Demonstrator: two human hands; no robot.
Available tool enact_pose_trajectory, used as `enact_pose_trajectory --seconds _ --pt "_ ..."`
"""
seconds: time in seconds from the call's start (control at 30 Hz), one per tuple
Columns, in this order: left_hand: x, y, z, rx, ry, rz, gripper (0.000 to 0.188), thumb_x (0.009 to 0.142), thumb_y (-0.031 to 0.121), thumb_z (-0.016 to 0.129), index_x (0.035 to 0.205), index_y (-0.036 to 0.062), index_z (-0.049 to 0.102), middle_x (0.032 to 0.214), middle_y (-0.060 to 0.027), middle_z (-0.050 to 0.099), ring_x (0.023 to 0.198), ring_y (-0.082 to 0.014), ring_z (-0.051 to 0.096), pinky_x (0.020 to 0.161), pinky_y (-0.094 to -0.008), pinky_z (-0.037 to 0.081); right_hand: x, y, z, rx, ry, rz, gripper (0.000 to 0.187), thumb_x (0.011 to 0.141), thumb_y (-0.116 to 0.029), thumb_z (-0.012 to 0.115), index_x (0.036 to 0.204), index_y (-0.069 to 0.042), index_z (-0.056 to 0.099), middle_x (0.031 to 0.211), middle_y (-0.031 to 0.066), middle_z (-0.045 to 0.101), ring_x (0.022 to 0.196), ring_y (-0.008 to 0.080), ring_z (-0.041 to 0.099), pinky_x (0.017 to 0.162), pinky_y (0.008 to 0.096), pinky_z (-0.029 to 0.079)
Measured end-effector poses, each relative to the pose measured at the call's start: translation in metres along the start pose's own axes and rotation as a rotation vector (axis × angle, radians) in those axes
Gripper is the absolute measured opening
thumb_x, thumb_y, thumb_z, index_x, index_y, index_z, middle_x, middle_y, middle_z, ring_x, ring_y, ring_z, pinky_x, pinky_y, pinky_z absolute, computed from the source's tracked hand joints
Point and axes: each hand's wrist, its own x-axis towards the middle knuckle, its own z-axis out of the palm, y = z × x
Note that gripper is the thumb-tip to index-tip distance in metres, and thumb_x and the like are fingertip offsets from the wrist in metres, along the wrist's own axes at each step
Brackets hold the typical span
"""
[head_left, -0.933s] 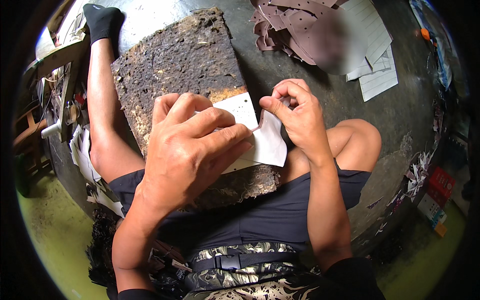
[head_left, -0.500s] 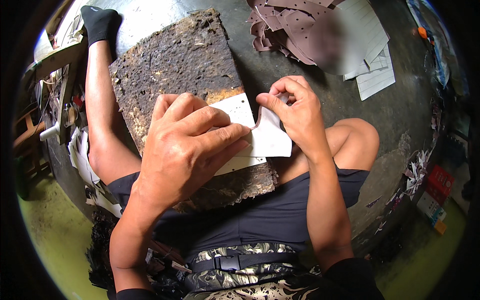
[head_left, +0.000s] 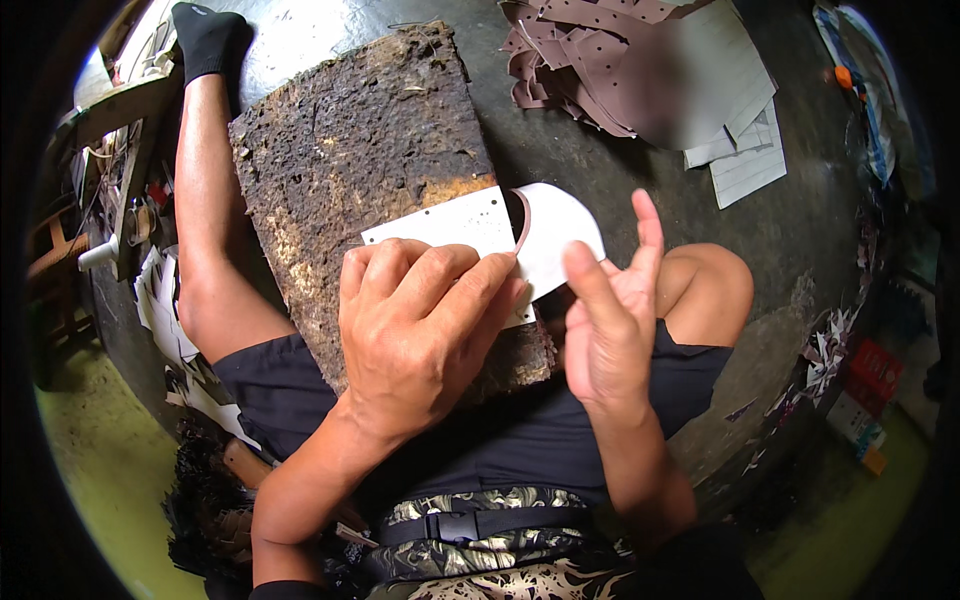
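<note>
A flat white card [head_left: 440,222] with small dark holes lies on the rough dark board [head_left: 360,120] across my lap. From its right side a curved white piece [head_left: 568,235] with a thin brownish inner edge reaches out past the board. My left hand [head_left: 420,320] is closed over the card, its fingertips pinching the near end of the curved piece; the thumb is partly hidden. Just right of that piece, my right hand [head_left: 615,325] is open and holds nothing, palm up with thumb and fingers apart.
A pile of brownish-pink cut pieces [head_left: 590,60] with dark dots lies on the floor ahead, beside white lined sheets [head_left: 745,150]. Scraps [head_left: 825,350] lie at the right, near a red box [head_left: 875,370]. My outstretched leg [head_left: 205,190] flanks the board's left side.
My right hand has let go of the curved white piece and dropped back, opening its fingers. The piece now lies flatter, its rounded outline showing. My left hand has shifted right and slightly nearer.
</note>
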Motion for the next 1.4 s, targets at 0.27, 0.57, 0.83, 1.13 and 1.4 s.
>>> enact_pose_trajectory --seconds 0.27,0.57,0.83,1.13,1.4 --pt "-0.002 -0.004 0.001 -0.021 -0.001 -0.008 0.029 0.088 0.026 0.096 0.114 0.0178 0.084 0.103 0.0041 0.073 0.091 -0.0212 0.066 0.083 -0.0421 0.046 0.016 0.012 0.018 -0.194 -0.053 -0.116 0.094 0.099 0.009 0.086 0.173 -0.009 0.032 0.137 0.0129 0.069 0.121 0.0176 0.070 0.105 0.0347 0.062" --pt "-0.003 -0.009 -0.001 -0.084 -0.012 0.021 0.033 0.084 0.024 0.099 0.113 0.0176 0.084 0.105 0.0041 0.073 0.090 -0.0213 0.065 0.083 -0.0423 0.047 0.026 0.016 0.004 -0.222 -0.098 -0.131 0.081 0.099 0.004 0.089 0.164 -0.006 0.042 0.135 0.0129 0.071 0.121 0.0178 0.070 0.106 0.0345 0.061" --pt "-0.003 -0.010 -0.001 -0.104 -0.024 0.025 0.034 0.084 0.022 0.100 0.113 0.0167 0.084 0.105 0.0035 0.073 0.091 -0.0215 0.065 0.082 -0.0425 0.046 0.032 0.023 -0.002 -0.190 -0.062 -0.138 0.076 0.096 0.005 0.091 0.157 -0.006 0.048 0.136 0.0120 0.069 0.123 0.0182 0.069 0.106 0.0346 0.061" --pt "-0.004 -0.012 -0.001 -0.121 -0.028 0.023 0.032 0.084 0.019 0.099 0.112 0.0163 0.084 0.104 0.0034 0.073 0.091 -0.0209 0.065 0.082 -0.0420 0.045 0.044 0.031 -0.016 -0.185 -0.032 -0.130 0.074 0.095 0.008 0.091 0.155 -0.007 0.050 0.135 0.0111 0.069 0.122 0.0178 0.068 0.106 0.0339 0.060" --pt "-0.004 -0.011 0.001 -0.119 -0.018 0.023 0.031 0.084 0.020 0.100 0.111 0.0164 0.085 0.103 0.0041 0.072 0.090 -0.0204 0.065 0.082 -0.0417 0.045 0.052 0.035 -0.025 -0.187 0.007 -0.130 0.073 0.095 0.008 0.091 0.154 -0.007 0.050 0.134 0.0118 0.070 0.121 0.0180 0.069 0.105 0.0328 0.060"
